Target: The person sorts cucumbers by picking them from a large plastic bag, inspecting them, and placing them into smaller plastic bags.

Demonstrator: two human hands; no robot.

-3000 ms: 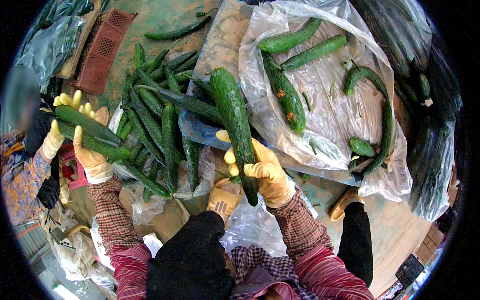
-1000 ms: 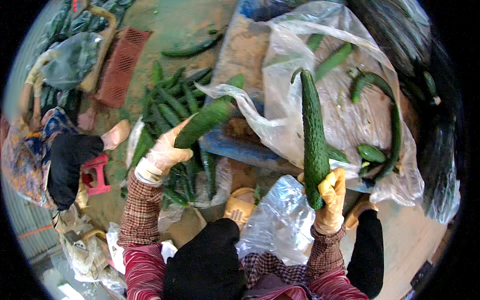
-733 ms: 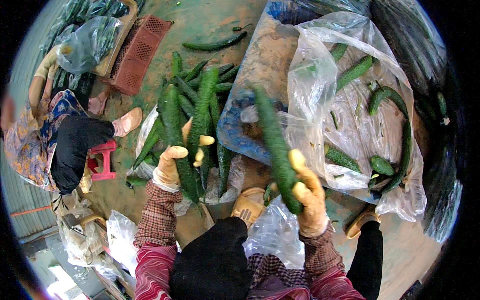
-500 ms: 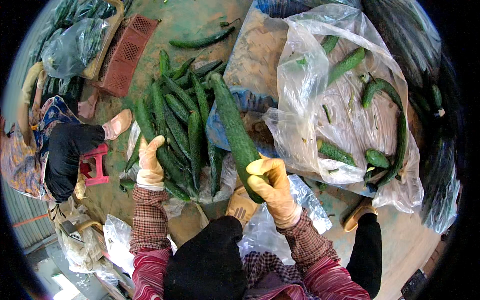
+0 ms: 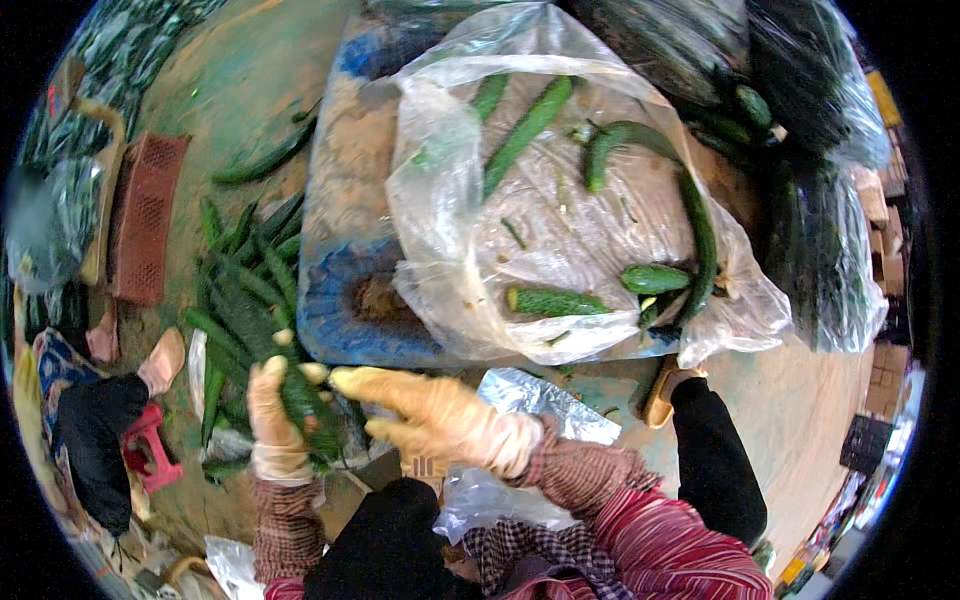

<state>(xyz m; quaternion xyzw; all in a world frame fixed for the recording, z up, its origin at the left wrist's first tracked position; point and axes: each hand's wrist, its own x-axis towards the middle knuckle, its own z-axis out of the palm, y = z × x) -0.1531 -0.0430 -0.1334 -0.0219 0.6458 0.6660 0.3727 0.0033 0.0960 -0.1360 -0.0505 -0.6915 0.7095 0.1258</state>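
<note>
My left hand [image 5: 277, 430], in a pale glove, is closed round a dark green cucumber [image 5: 300, 398] at the near side of a pile. Its fingertips show on the cucumber's far side. My right hand [image 5: 450, 415], in a yellowed glove, reaches leftward with fingers stretched out and nothing in it. Its fingertips come close to the held cucumber; whether they touch it I cannot tell. The cucumber pile [image 5: 240, 290] lies on the floor beyond my left hand. Several cucumbers, one strongly curved [image 5: 697, 225], lie in an opened clear plastic bag [image 5: 590, 235] on the right.
The bag lies on a dirty blue platform [image 5: 335, 215]. Filled plastic bags [image 5: 825, 235] stand at the right. One loose cucumber [image 5: 265, 160] lies beyond the pile. On the left are a brown crate [image 5: 148, 215], a pink stool [image 5: 150, 450] and another person's leg [image 5: 100, 425].
My right hand has let go of the long cucumber and moved left toward my left hand, its fingers now straightened. The view has turned right, so the pile and bag appear farther left.
</note>
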